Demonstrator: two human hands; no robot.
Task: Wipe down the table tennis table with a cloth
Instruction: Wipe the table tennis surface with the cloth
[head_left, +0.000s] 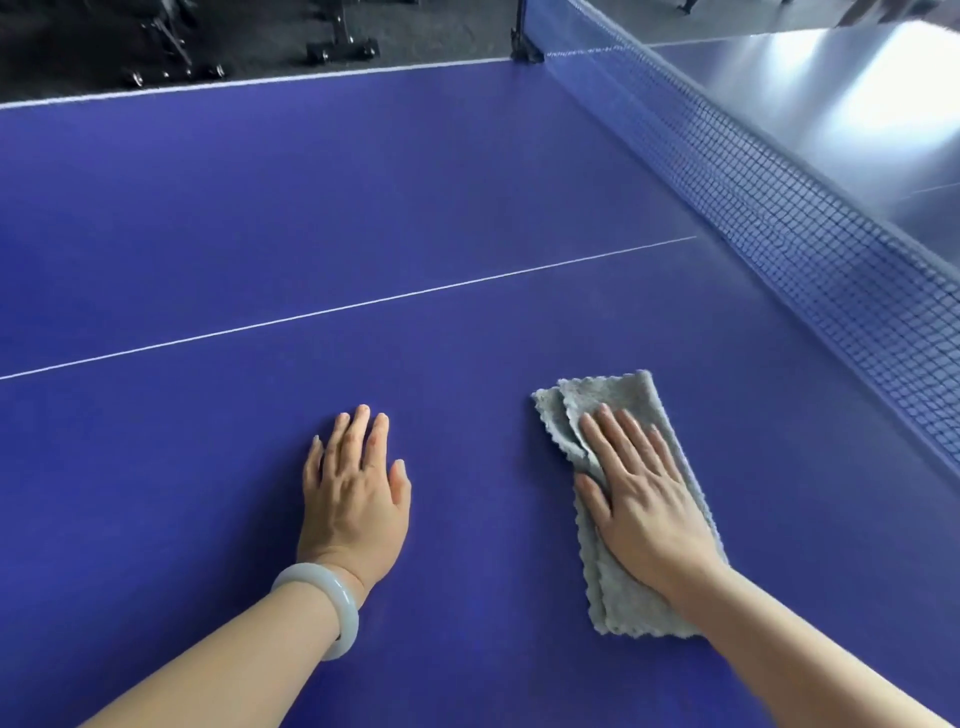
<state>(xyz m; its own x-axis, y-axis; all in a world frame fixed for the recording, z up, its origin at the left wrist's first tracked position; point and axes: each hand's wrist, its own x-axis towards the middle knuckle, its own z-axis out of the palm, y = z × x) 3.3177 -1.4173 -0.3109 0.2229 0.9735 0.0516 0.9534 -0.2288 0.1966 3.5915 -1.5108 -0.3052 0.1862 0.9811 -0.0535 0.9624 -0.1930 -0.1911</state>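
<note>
**Right hand flat on the grey cloth, left hand resting on the blue surface**

Your right hand (644, 499) lies palm down on a grey, fluffy cloth with scalloped edges (623, 397). Its fingers (618, 441) are straight and slightly spread. They press the fabric and do not curl round it. The cloth is folded into a long strip that runs from near to far. It lies flat on the near right part of the blue table tennis surface (363, 208), and its far end reaches past your fingertips. A second folded layer shows along its left edge.

Your left hand (353, 493) rests palm down on the bare surface, to the left of the cloth and apart from it. Its fingers are straight, close together and hold nothing. A pale, smooth, rounded bangle (332, 603) sits on that wrist.

A thin white centre line (363, 305) crosses the surface beyond both hands and ends near the net. The dark blue mesh net (779, 218) runs along the right side from the far middle toward the near right, well apart from the cloth. A black net clamp (524, 36) holds it at the far edge, where a white border line (260, 80) marks the end of the surface. Beyond the net, the other half of the table (857, 104) shines with bright glare. At the far left, black wheeled equipment bases (171, 57) stand on a dark floor.
</note>
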